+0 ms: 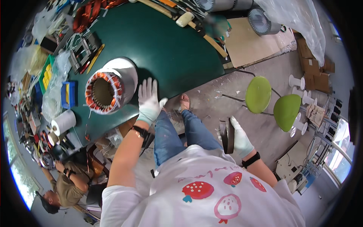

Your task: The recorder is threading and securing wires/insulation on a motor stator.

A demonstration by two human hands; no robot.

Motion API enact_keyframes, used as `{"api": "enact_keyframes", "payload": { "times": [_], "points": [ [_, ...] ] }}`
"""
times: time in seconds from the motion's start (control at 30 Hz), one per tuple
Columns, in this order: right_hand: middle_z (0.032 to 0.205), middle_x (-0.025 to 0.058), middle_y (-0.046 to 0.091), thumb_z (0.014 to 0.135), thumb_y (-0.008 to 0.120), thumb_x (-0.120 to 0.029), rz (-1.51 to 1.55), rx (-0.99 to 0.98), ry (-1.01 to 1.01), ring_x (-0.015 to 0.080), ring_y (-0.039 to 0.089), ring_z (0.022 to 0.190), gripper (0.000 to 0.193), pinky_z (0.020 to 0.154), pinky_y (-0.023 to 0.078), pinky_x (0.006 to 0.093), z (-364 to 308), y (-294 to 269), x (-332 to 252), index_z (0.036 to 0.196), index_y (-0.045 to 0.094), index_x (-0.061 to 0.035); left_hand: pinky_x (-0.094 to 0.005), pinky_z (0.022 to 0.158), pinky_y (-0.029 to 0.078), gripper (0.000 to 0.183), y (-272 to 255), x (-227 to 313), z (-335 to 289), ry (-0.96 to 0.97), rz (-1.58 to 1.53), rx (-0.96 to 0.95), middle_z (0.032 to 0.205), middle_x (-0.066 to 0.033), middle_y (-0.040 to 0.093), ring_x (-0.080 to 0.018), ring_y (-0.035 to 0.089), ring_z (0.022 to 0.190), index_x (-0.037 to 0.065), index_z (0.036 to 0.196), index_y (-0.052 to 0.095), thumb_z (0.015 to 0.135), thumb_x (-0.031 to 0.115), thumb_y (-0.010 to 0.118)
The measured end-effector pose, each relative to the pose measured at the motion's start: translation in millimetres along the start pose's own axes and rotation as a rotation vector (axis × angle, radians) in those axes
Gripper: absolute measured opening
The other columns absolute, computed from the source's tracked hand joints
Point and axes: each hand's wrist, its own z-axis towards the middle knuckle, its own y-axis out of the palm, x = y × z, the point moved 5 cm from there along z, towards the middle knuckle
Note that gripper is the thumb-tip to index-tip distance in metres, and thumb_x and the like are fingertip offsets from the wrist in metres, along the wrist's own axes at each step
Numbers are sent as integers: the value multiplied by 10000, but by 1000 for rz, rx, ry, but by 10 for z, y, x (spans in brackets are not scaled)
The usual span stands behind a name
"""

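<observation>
My left hand [149, 101], in a white glove, lies flat at the edge of the green table [170, 53] with its fingers stretched out. Close to its fingertips is a motor stator [128, 81], a grey metal cylinder with copper windings laced in white around its open bore. Out to the right of my body, my gloved right hand [241, 139] is closed on a dark flat band bent into a loop [227, 137]. Part of its grip is hidden behind the band.
A mallet [185, 19] and other tools lie along the table's far side. Blue bin [68, 94], white spool [63, 122] and clutter fill the left. Two green chairs [258, 94] [287, 112] stand right. Another person [72, 185] sits at lower left.
</observation>
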Motion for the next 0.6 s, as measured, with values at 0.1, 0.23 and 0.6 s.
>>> {"api": "enact_keyframes", "payload": {
  "times": [0.1, 0.23, 0.6],
  "points": [
    [925, 69, 729, 1054, 531, -520, 71, 73, 51, 204, 683, 783, 447, 724, 566, 342, 39, -331, 82, 1081, 685, -101, -530, 1238, 236, 821, 84, 154, 808, -95, 113, 127, 1605, -229, 371, -408, 345, 1482, 8, 1547, 381, 928, 471, 656],
    [936, 51, 731, 1043, 552, -526, 191, 176, 30, 194, 690, 803, 433, 732, 567, 343, 32, -627, 133, 1095, 682, -116, -547, 1219, 252, 704, 52, 202, 1814, -131, 78, 316, 1585, -228, 405, -411, 360, 1471, 27, 1540, 403, 1003, 455, 555],
    [1026, 43, 717, 1009, 652, -474, 190, 55, 80, 175, 684, 905, 353, 797, 569, 326, 905, -820, 359, 1155, 650, -153, -480, 1251, 261, 723, 732, 1829, 428, 916, -231, -300, 1596, -129, 453, -307, 398, 1493, 117, 1513, 468, 912, 482, 639]
  ]
}}
